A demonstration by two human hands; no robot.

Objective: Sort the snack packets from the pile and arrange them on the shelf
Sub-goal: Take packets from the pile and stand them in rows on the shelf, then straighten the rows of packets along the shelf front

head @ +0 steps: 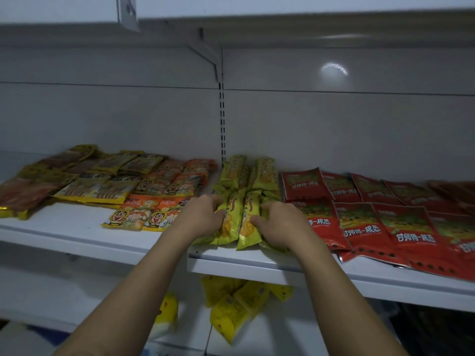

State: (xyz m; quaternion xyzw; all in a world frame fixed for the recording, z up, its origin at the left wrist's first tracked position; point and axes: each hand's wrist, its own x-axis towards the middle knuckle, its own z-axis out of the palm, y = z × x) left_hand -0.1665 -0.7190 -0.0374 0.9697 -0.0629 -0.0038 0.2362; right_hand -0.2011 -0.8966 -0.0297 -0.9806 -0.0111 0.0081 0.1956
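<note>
Green snack packets point(232, 222) | on shelf point(72, 224) | gripped: left hand point(199, 218), right hand point(281, 223)

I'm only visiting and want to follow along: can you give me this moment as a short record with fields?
place: white shelf, dim light
left hand: grips green packets from their left
right hand: grips the same packets from their right
green packets: middle of shelf, front and back rows
red packets: right of the green, overlapping
orange packets: left of the green
yellow packets: further left, lying flat
below: yellow bags, lying loose
</note>
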